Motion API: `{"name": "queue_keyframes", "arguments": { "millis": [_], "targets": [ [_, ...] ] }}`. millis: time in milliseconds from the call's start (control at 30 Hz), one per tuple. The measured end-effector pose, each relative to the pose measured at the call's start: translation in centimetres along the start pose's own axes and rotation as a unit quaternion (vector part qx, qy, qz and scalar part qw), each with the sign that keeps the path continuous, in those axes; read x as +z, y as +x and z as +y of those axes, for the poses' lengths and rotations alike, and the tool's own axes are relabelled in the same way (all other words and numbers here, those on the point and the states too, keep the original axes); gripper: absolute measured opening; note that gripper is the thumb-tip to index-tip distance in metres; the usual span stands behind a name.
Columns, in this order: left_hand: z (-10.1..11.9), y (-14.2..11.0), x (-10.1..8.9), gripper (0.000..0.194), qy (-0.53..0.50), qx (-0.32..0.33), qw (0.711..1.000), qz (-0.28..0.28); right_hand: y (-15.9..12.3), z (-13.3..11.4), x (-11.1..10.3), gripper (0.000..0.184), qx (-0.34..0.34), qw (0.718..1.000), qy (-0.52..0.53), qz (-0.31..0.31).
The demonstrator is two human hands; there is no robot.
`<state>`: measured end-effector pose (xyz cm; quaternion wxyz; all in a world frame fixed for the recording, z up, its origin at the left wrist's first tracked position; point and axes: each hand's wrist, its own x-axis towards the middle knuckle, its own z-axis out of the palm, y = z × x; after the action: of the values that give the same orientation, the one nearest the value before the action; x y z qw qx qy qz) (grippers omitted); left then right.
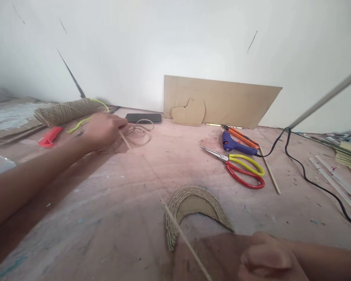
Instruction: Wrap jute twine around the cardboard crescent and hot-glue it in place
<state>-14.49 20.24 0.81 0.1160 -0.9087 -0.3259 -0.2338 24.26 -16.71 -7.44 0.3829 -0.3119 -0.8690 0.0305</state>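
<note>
My left hand (107, 130) is closed on a strand of jute twine (124, 139), left of the middle and near loose loops of the same twine. The strand runs down toward me, over a curved cardboard piece (197, 205) with rows of twine along its outer edge, and leaves at the bottom of the view. At the lower right my right hand (269, 257) is curled closed, just past the cardboard arc's right tip. What its fingers hold, if anything, is hidden. Behind my left hand lies a roll of twine (66, 111).
Right of centre lie scissors (245, 171) with red and yellow handles, a purple glue gun (236, 146) with a black cord (307, 177), an orange cutter (242, 136) and a thin stick (270, 171). Cardboard (231, 101) leans on the wall. A phone (143, 118) and red object (49, 137) lie left.
</note>
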Motion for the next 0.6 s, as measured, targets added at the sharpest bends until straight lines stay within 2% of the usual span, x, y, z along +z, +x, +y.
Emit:
{"name": "queue_keyframes", "arguments": {
  "millis": [67,133,167,233,300,333,400,467,533,600],
  "targets": [
    [-3.0,0.3,-1.2,0.035,0.016,-0.037,0.999,0.011,0.2,1.6,0.3,0.025,-0.035,0.999,0.013,-0.007],
    [-5.1,1.2,-2.4,0.034,0.024,-0.046,0.999,0.014,1.1,2.9,0.2,0.009,-0.064,0.998,0.022,-0.012],
    [-5.8,1.8,-3.0,0.037,0.022,-0.04,0.999,0.008,1.8,3.3,-0.1,0.016,-0.072,0.997,0.024,-0.014],
    [-6.2,3.1,-4.1,0.037,0.016,-0.02,1.0,-0.003,3.5,3.4,-0.7,0.03,-0.07,0.997,0.019,-0.002],
    [-4.9,4.1,-5.0,0.051,0.005,0.01,1.0,-0.024,5.4,3.2,-1.5,0.025,-0.035,0.999,0.013,0.029],
    [-3.5,4.3,-5.3,0.059,0.0,0.026,0.999,-0.037,6.4,3.1,-1.8,0.02,-0.012,0.999,0.023,0.022],
    [0.9,4.2,-5.9,0.063,-0.013,0.069,0.994,-0.079,7.8,3.0,-2.3,0.02,0.04,0.999,0.027,0.017],
    [7.2,3.4,-6.2,0.053,-0.037,0.114,0.985,-0.121,8.6,3.1,-2.3,0.025,0.08,0.996,0.023,0.013],
    [14.0,2.1,-6.1,0.054,-0.088,0.17,0.971,-0.141,8.7,3.3,-2.1,0.027,0.1,0.995,0.019,0.017],
    [19.8,0.6,-5.8,0.049,-0.228,0.157,0.95,-0.143,8.5,3.4,-1.8,0.026,0.102,0.994,0.018,0.023]
  ]
}}
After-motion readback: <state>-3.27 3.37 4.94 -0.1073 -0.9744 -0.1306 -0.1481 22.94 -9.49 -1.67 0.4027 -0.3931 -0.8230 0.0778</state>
